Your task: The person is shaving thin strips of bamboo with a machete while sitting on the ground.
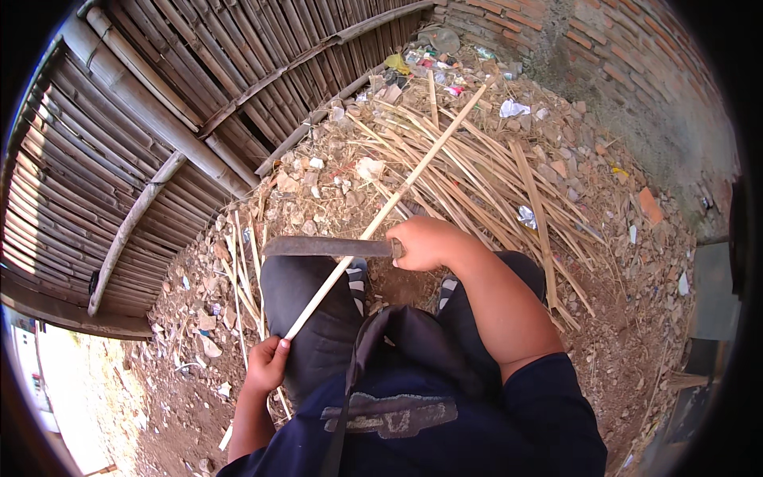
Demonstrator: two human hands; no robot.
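A long pale bamboo strip slants from my left hip out over the ground ahead. My left hand is closed around its near end, beside my left thigh. In my right hand is the handle of a machete, its wide dark blade pointing left. The blade lies across the strip above my knees and appears to touch it. My right fingers wrap the handle, and their tips are partly hidden.
A heap of split bamboo strips lies ahead on rubble-strewn soil. More thin strips lie left of my leg. A bamboo wall rises at left, a brick wall at right. Litter gathers in the far corner.
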